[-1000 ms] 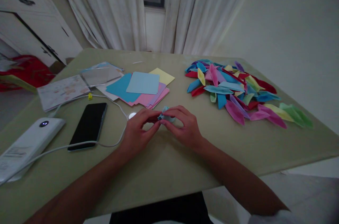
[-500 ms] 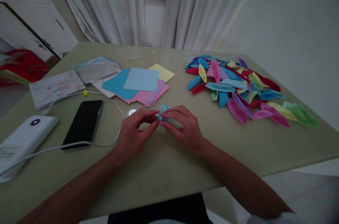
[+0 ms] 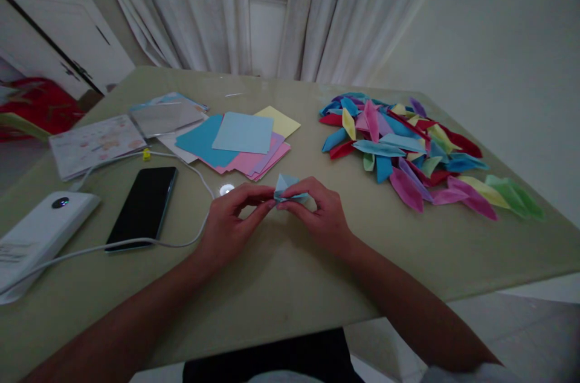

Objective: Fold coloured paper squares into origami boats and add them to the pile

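A small folded piece of light blue paper (image 3: 285, 185) is pinched between both hands above the near middle of the table. My left hand (image 3: 238, 217) grips its left edge with thumb and fingertips. From the other side, my right hand (image 3: 319, 214) has thumb and fingers closed on it, hiding part of the folds. Beyond the hands lies a fan of loose square paper sheets (image 3: 242, 133) in blue, pink, purple and yellow. To the right spreads a heap of folded paper pieces (image 3: 399, 144) in many colours.
At the left are a black phone (image 3: 142, 208), a white power bank (image 3: 45, 238) and a white cable (image 3: 181, 245) running across the phone's lower end. Printed cards (image 3: 97, 144) and a clear plastic sleeve (image 3: 156, 117) lie behind them. Curtains (image 3: 199, 8) hang past the table's (image 3: 317, 304) far edge.
The folded light blue paper has turned in my fingers, and more of its pointed flaps now shows. Both hands stay in nearly the same place, the right fingers slightly shifted.
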Motion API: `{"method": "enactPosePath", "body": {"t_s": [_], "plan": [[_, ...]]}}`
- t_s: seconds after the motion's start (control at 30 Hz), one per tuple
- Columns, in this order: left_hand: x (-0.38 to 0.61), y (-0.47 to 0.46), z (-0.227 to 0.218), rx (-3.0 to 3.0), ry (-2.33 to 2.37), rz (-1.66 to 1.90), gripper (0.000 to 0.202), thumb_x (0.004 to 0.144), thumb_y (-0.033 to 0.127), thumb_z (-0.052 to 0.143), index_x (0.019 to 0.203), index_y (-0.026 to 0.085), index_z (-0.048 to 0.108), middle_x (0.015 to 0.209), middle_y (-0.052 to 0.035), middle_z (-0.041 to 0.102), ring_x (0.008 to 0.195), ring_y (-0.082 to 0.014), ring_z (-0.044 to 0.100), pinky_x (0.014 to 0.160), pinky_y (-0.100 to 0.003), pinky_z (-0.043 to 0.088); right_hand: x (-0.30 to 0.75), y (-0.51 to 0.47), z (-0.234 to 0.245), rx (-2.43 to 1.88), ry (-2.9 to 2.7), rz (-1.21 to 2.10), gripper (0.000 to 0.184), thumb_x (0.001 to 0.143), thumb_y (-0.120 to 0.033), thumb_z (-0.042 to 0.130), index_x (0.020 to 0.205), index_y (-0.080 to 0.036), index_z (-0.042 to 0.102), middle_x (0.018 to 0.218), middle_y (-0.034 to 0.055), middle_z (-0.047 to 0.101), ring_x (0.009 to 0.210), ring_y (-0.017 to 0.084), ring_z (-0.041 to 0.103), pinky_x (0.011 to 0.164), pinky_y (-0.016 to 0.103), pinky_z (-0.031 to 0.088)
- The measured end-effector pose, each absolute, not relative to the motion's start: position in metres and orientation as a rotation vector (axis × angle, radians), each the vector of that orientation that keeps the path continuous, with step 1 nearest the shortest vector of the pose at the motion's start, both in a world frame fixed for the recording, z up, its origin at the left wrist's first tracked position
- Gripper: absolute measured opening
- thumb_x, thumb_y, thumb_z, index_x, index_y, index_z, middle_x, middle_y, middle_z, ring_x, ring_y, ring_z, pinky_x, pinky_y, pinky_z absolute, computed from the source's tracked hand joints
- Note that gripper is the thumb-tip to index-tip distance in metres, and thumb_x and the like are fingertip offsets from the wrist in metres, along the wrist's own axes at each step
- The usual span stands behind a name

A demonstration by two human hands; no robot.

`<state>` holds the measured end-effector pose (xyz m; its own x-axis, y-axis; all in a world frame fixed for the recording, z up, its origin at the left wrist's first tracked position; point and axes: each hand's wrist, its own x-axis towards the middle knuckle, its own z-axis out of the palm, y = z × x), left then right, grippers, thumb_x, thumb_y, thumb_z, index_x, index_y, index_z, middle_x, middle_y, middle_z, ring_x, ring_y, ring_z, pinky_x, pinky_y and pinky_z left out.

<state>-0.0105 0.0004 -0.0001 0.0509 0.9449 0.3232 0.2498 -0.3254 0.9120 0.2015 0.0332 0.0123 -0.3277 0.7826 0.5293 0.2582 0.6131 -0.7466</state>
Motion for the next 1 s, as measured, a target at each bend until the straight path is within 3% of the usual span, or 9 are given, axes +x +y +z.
{"method": "enactPosePath", "body": {"t_s": [0.33,0.53,0.83,1.0], "plan": [[-0.0097,-0.0007,-0.004,1.687,1.176,1.364,0.013,0.095,0.028,0.082,0.108,0.026,0.082,0.098,-0.0017,0.08,0.086,-0.0168,0.077,0.081,-0.029,0.063,0.1977,0.034,0.0134,-0.813,-1.845,0.722,0.012,0.1,-0.038,0.079,0.098,-0.027,0.083,0.093,0.0044,0.083,0.086,0.021,0.077,0.084,0.037,0.062],[-0.0105,-0.0019,-0.0013,1.725,1.191,1.353,0.013,0.095,0.028,0.082,0.108,0.026,0.083,0.096,-0.0025,0.081,0.083,-0.0172,0.077,0.078,-0.03,0.062,0.1987,0.0307,0.0135,-0.835,-1.814,0.743,0.01,0.095,-0.036,0.085,0.096,-0.026,0.084,0.091,0.0034,0.083,0.082,0.02,0.077,0.082,0.034,0.062],[-0.0082,-0.0003,0.0012,1.581,1.16,1.334,0.008,0.094,0.026,0.082,0.102,0.023,0.082,0.092,-0.0014,0.081,0.08,-0.016,0.078,0.077,-0.026,0.064,0.1982,0.0325,0.0151,-0.771,-1.871,0.685,0.005,0.098,-0.031,0.081,0.099,-0.026,0.083,0.093,0.0035,0.082,0.086,0.02,0.076,0.083,0.034,0.06],[-0.0086,-0.0007,0.0008,1.588,1.05,1.304,0.016,0.095,0.027,0.082,0.111,0.023,0.079,0.101,-0.0027,0.08,0.087,-0.0164,0.079,0.082,-0.028,0.065,0.1974,0.0309,0.0152,-0.791,-1.866,0.612,0.003,0.099,-0.024,0.08,0.096,-0.023,0.08,0.09,0.0039,0.078,0.087,0.019,0.073,0.081,0.034,0.059]]}}
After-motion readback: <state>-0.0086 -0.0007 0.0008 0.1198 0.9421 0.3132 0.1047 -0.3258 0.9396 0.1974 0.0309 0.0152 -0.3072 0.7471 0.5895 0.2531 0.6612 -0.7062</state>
